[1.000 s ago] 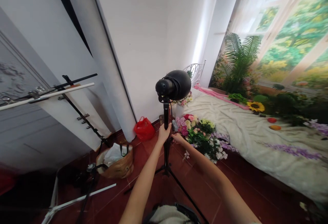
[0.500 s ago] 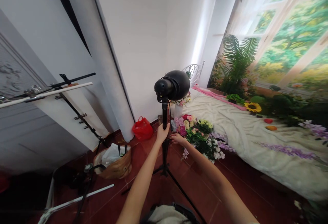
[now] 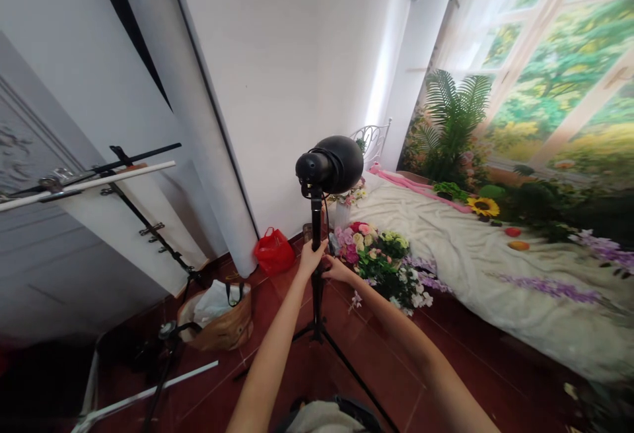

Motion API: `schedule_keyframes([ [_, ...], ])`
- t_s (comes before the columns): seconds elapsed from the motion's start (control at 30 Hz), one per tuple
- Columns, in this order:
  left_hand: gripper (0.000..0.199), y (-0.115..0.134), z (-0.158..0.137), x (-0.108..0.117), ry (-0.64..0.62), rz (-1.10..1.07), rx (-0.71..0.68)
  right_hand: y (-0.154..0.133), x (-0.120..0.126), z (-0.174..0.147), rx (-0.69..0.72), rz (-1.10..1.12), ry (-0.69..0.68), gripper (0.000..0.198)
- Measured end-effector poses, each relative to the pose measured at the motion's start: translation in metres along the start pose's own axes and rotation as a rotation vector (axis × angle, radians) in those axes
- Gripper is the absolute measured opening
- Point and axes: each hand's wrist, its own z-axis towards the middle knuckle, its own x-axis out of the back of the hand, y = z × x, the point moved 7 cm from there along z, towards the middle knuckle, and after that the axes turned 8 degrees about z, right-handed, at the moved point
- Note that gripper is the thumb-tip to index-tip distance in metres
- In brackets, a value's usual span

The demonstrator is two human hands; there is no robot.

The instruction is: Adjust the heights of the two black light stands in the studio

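At mid-frame, clasping black stand (image 3: 317, 302) in left hand (image 3: 312, 259), now bringing half-curled right hand (image 3: 339, 270) against it (cannot tell if gripping), apparently working two-handed.

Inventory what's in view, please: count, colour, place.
Lamp: one, black, atop the stand
Stand: one, black, on the floor ahead
Plastic bag: one, red, floor by wall
Tote: one, tan, floor at left
Flower pile: one, mixed colours, floor beside bed
Bed: one, cream covering, right
Sunflower: one, yellow, on bed
Round items: two, red and orange, on bed
Flower sprays: several, purple, bed
Cloth: one, pink, bed's far side
Palm: one, green, behind bed
Window backdrop: one, green and yellow, upper right
Board: one, white, left
Poles: at least two, white, left
Left hand: one, bare, around stand
Right hand: one, bare, at stand, below left
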Motion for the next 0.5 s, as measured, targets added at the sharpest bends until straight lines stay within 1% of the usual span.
schedule_keyframes([
  [0.07,0.035,0.004,-0.002,0.002,-0.08,-0.13,0.027,-0.003,-0.008,-0.001,0.035,-0.192,-0.009,0.044],
  [0.13,0.036,0.009,-0.004,0.006,-0.152,-0.299,0.032,-0.004,-0.016,-0.001,0.043,-0.358,0.02,0.041],
  [0.2,0.039,0.009,-0.005,0.013,-0.178,-0.436,0.04,-0.004,-0.024,-0.002,0.032,-0.482,0.083,0.034],
  [0.23,0.04,0.005,-0.004,0.017,-0.161,-0.475,0.053,-0.004,-0.028,-0.002,0.032,-0.529,0.124,0.032],
  [0.3,0.038,-0.011,0.0,0.027,-0.087,-0.48,0.102,-0.004,-0.034,-0.003,0.053,-0.598,0.221,0.031],
  [0.4,0.032,-0.048,0.004,0.037,0.023,-0.38,0.182,-0.004,-0.039,-0.004,0.105,-0.615,0.357,0.028],
  [0.5,0.021,-0.09,-0.001,0.039,0.082,-0.267,0.257,0.002,-0.04,0.001,0.114,-0.524,0.373,0.027],
])
